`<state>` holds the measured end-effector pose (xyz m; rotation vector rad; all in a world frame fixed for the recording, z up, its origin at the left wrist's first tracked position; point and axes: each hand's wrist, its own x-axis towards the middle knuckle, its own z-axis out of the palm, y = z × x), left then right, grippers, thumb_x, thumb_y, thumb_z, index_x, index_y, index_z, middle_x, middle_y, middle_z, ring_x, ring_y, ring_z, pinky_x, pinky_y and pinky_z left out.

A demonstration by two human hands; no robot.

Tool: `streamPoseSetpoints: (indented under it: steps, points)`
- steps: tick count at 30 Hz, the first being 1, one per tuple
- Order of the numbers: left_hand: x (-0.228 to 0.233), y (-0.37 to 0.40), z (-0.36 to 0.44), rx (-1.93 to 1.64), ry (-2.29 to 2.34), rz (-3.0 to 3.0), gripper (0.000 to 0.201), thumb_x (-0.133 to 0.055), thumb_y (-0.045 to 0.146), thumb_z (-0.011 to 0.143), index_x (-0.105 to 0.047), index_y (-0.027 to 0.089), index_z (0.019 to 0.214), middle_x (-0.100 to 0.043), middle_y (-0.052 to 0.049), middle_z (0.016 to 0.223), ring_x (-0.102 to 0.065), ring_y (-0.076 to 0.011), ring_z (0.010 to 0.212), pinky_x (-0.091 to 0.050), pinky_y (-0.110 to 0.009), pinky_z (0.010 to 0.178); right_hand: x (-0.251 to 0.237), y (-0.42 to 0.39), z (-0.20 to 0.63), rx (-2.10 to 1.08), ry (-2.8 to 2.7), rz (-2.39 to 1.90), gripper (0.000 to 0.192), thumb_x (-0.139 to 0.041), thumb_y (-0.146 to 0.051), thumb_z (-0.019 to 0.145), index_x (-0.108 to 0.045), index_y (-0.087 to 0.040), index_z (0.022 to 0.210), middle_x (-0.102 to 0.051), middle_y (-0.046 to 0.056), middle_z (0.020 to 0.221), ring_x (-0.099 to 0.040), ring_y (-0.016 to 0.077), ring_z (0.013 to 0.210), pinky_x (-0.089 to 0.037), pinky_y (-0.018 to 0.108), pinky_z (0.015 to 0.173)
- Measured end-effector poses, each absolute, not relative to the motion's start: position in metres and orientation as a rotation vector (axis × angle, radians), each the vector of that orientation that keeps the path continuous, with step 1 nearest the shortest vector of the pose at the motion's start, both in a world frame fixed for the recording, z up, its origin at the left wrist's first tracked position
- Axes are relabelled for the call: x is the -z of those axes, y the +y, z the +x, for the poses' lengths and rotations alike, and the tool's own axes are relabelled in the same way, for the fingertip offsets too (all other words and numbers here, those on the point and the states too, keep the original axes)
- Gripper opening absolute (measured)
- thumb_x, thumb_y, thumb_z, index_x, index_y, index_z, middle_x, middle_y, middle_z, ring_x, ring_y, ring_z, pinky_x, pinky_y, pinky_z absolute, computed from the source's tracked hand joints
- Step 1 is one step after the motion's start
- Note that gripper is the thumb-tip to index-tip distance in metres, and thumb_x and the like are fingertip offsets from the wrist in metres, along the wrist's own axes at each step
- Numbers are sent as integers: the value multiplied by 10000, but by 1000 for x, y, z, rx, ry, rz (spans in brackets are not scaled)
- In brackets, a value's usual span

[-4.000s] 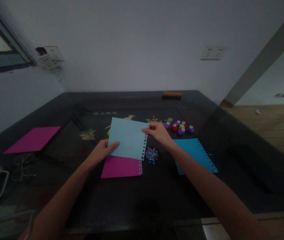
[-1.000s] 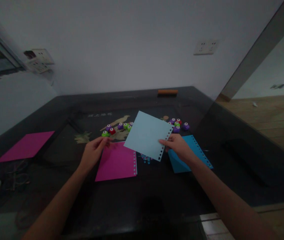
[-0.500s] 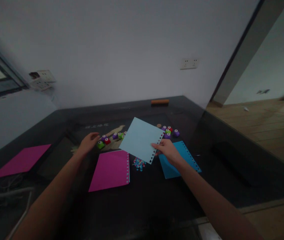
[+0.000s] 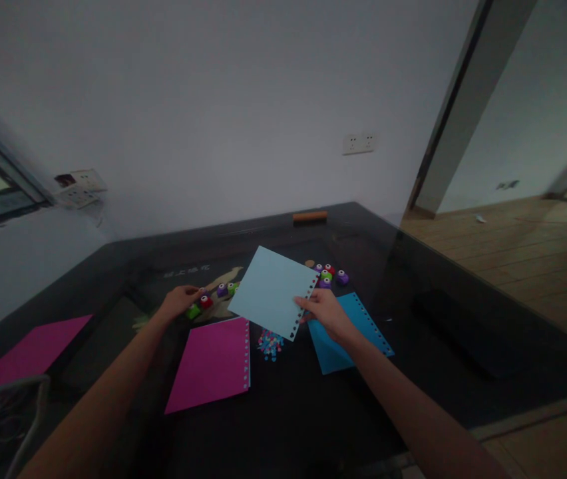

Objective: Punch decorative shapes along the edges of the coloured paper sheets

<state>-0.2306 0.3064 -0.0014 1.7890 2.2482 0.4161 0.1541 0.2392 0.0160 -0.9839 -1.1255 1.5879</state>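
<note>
My right hand [image 4: 324, 313] pinches a light blue paper sheet [image 4: 271, 289] by its right edge, which carries a row of punched holes. The sheet is held tilted above the table. At the left, the fingertips of my left hand [image 4: 181, 301] close on a purple craft punch [image 4: 203, 291], which they partly cover. Beside it are a red punch [image 4: 206, 301] and a green punch [image 4: 193, 311]. Below the sheet lies a pile of small punched paper bits [image 4: 269, 344]. A pink sheet [image 4: 208, 366] with a punched edge lies to the left of the bits.
A blue sheet [image 4: 351, 332] with punched holes lies under my right forearm. More eyed punches [image 4: 326, 275] cluster behind the held sheet. An orange-brown bar [image 4: 310, 217] lies at the table's back edge. Another pink sheet [image 4: 31, 349] is at far left, near a metal frame [image 4: 38, 399].
My left hand has moved right, its fingertips now reaching the purple punch. My right hand still holds the light blue sheet. The whole view has shifted slightly.
</note>
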Motion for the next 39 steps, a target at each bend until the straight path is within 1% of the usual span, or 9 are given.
streamPoseSetpoints:
  steps: [7, 12, 16, 20, 24, 28, 32, 36, 39]
  points:
    - [5, 307, -225, -406, 2254, 1848, 298, -572, 410, 736, -721, 183, 858, -734, -115, 911, -671, -275, 873, -457, -261, 654, -16, 240, 154, -1582, -1092, -961, 250, -769, -284, 588, -666, -98, 719, -686, 59, 650, -618, 143, 542, -508, 242, 460]
    - [-2, 301, -216, -480, 2290, 1827, 217, -618, 363, 715, -714, 194, 810, -734, -117, 886, -672, -267, 862, -457, -261, 663, -16, 240, 154, -1569, -1097, -950, 271, -771, -297, 583, -670, -90, 726, -692, 73, 674, -624, 152, 556, -494, 243, 462]
    - [-14, 289, -207, -641, 2367, 1772, 241, -600, 381, 732, -685, 179, 833, -718, -138, 871, -659, -285, 868, -456, -295, 681, -17, 239, 155, -1556, -1112, -956, 268, -769, -303, 582, -670, -94, 716, -686, 67, 657, -625, 158, 558, -501, 249, 469]
    - [-30, 271, -190, -952, 2338, 1754, 329, -497, 427, 802, -609, 171, 977, -677, -140, 969, -622, -284, 937, -447, -320, 738, -16, 240, 154, -1545, -1111, -941, 269, -768, -312, 586, -667, -107, 728, -689, 64, 664, -630, 159, 574, -512, 249, 482]
    - [-30, 249, -154, -1191, 2075, 1699, 413, -511, 509, 772, -569, 175, 1008, -668, -79, 911, -629, -225, 846, -458, -287, 717, -15, 242, 155, -1537, -1083, -940, 275, -769, -317, 580, -662, -121, 742, -679, 49, 651, -618, 152, 556, -509, 250, 477]
    - [-14, 224, -104, -1204, 1713, 1556, 572, -506, 572, 753, -562, 116, 1093, -665, -71, 835, -626, -179, 664, -474, -271, 592, -18, 243, 158, -1496, -1026, -951, 276, -756, -321, 601, -644, -135, 771, -671, 43, 674, -612, 149, 575, -509, 253, 483]
    - [-4, 195, -60, -1143, 1468, 1418, 500, -566, 511, 763, -594, 152, 1111, -672, -68, 881, -621, -155, 662, -482, -263, 594, -24, 241, 160, -1471, -975, -935, 297, -779, -326, 565, -634, -143, 748, -654, 27, 668, -600, 141, 587, -512, 249, 494]
    - [-8, 175, -42, -1097, 1117, 969, 485, -734, 342, 674, -588, 191, 1111, -669, -73, 993, -631, -169, 786, -494, -284, 718, -28, 235, 157, -1569, -967, -955, 332, -815, -263, 514, -648, -146, 775, -689, 42, 732, -628, 152, 635, -521, 252, 540]
    - [-9, 171, -44, -1091, 1023, 859, 517, -741, 346, 682, -572, 166, 1137, -665, -95, 1017, -634, -185, 832, -484, -322, 801, -26, 232, 153, -1650, -988, -972, 340, -818, -238, 511, -665, -137, 798, -710, 59, 778, -646, 162, 663, -523, 263, 574]
